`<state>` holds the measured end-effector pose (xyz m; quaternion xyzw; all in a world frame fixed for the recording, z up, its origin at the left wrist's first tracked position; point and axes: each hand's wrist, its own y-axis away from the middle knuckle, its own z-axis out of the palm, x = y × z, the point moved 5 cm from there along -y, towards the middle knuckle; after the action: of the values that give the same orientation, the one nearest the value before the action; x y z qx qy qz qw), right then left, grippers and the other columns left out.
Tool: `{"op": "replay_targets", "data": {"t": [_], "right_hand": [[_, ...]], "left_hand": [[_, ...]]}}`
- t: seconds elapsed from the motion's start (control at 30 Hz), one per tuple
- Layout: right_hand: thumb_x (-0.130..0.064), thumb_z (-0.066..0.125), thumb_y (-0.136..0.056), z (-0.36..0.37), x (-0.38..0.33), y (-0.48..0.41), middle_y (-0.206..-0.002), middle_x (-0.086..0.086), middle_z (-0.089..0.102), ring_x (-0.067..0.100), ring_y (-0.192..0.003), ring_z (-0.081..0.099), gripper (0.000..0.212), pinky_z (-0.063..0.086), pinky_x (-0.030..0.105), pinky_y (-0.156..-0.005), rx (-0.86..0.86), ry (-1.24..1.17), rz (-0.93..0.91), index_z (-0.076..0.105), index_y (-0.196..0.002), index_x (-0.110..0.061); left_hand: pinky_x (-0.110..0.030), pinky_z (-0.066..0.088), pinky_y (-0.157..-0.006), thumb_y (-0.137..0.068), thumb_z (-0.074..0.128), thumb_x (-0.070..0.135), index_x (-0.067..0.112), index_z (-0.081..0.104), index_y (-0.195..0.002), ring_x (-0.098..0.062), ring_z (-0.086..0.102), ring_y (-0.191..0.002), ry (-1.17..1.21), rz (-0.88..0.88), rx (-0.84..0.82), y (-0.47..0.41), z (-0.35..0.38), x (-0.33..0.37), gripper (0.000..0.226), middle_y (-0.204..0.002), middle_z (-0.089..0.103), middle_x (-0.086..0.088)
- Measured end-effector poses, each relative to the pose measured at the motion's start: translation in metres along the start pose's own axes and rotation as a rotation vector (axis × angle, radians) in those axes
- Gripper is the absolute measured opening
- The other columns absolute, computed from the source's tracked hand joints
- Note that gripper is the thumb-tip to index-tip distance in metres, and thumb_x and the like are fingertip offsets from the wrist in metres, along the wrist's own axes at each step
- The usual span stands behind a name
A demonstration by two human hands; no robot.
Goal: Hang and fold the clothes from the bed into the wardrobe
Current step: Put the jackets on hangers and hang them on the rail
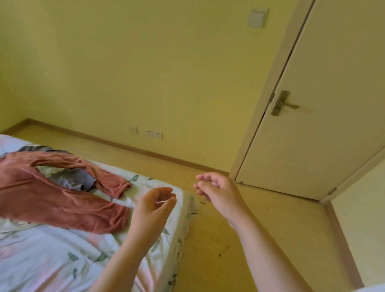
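On the bed [49,260], toward its far left part, a rust-red garment [47,194] lies spread on the floral sheet with a grey garment [77,181] partly under it between its two long sections. Both hands are raised with nothing in them: the left hand [153,205] hovers above the bed corner with fingers loosely curled, and the right hand [217,188] hovers over the floor [277,219], fingers half curled. Yellow walls [141,71] and a closed door [329,97] with a lever handle [284,103] bound the room.
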<state>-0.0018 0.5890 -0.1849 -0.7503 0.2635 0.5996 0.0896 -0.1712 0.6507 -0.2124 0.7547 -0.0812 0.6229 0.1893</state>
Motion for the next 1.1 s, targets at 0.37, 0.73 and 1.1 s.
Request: {"op": "replay_targets", "data": {"t": [0.37, 0.73, 1.1], "right_hand": [[-0.011, 0.057, -0.094, 0.015, -0.038, -0.112, -0.106, 0.011, 0.072, 0.012, -0.083, 0.064, 0.019, 0.051, 0.026, -0.084, -0.087, -0.005, -0.027, 0.065, -0.111, -0.010], [-0.014, 0.058, -0.093, 0.013, -0.064, -0.205, -0.104, 0.008, 0.073, 0.010, -0.083, 0.066, 0.015, 0.051, 0.027, -0.083, -0.063, 0.019, -0.043, 0.066, -0.106, -0.015], [-0.015, 0.059, -0.093, 0.013, -0.057, -0.296, -0.103, 0.007, 0.073, 0.011, -0.084, 0.066, 0.012, 0.053, 0.031, -0.085, -0.209, 0.027, -0.028, 0.066, -0.102, -0.019]], "left_hand": [[-0.043, 0.057, -0.085, -0.082, 0.070, 0.019, 0.030, 0.066, -0.098, -0.016, 0.070, -0.092, 0.049, 0.001, 0.085, -0.101, -0.002, 0.018, 0.019, -0.097, 0.074, 0.005], [-0.038, 0.055, -0.089, -0.088, 0.066, 0.012, 0.024, 0.067, -0.102, -0.012, 0.069, -0.092, 0.065, 0.058, 0.054, -0.205, 0.001, 0.052, 0.019, -0.097, 0.074, 0.003], [-0.030, 0.055, -0.084, -0.088, 0.066, 0.012, 0.027, 0.065, -0.099, -0.009, 0.069, -0.089, 0.059, 0.035, 0.172, -0.271, 0.014, 0.055, 0.019, -0.098, 0.073, 0.003]]}}
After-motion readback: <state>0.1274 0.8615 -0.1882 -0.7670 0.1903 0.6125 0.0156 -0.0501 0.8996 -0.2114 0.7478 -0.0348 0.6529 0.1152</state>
